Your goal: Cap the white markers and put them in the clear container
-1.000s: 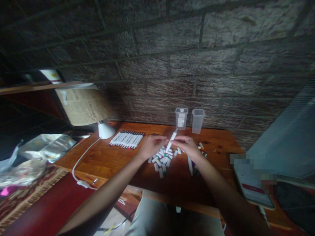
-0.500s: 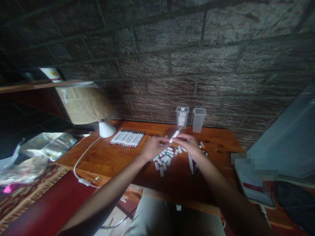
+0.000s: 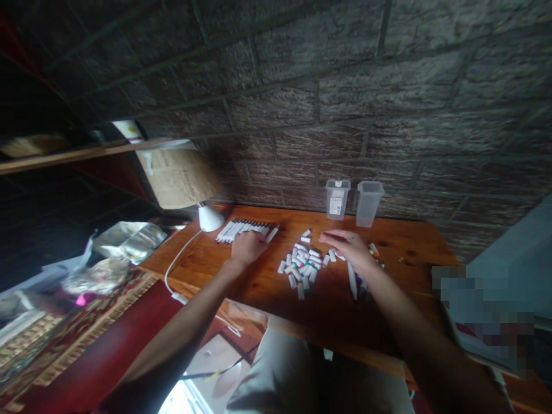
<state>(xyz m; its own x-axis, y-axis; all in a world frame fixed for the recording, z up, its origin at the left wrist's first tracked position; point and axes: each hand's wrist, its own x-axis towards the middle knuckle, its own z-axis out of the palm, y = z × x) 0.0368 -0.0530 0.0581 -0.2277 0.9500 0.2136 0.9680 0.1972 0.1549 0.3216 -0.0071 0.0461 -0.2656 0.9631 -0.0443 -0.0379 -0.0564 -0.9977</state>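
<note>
My left hand [image 3: 248,246] is curled round a white marker [image 3: 272,233] and holds it at the right end of a row of white markers [image 3: 239,229] lying side by side on the wooden table [image 3: 259,287]. My right hand [image 3: 350,248] hovers with fingers stretched out flat over the right side of a pile of small white marker caps [image 3: 304,267]; nothing shows in it. A few loose markers [image 3: 352,280] lie below my right wrist.
Two clear plastic containers [image 3: 337,199] [image 3: 368,203] stand against the brick wall. A white lamp base [image 3: 210,218] with its cable [image 3: 179,267] sits left of the marker row. A foil bag [image 3: 129,238] lies further left. A blurred-out object [image 3: 483,310] is at the right edge.
Both hands held one marker above the cap pile. Now my left hand has carried it left to the end of the marker row, and my right hand has let go and lowered.
</note>
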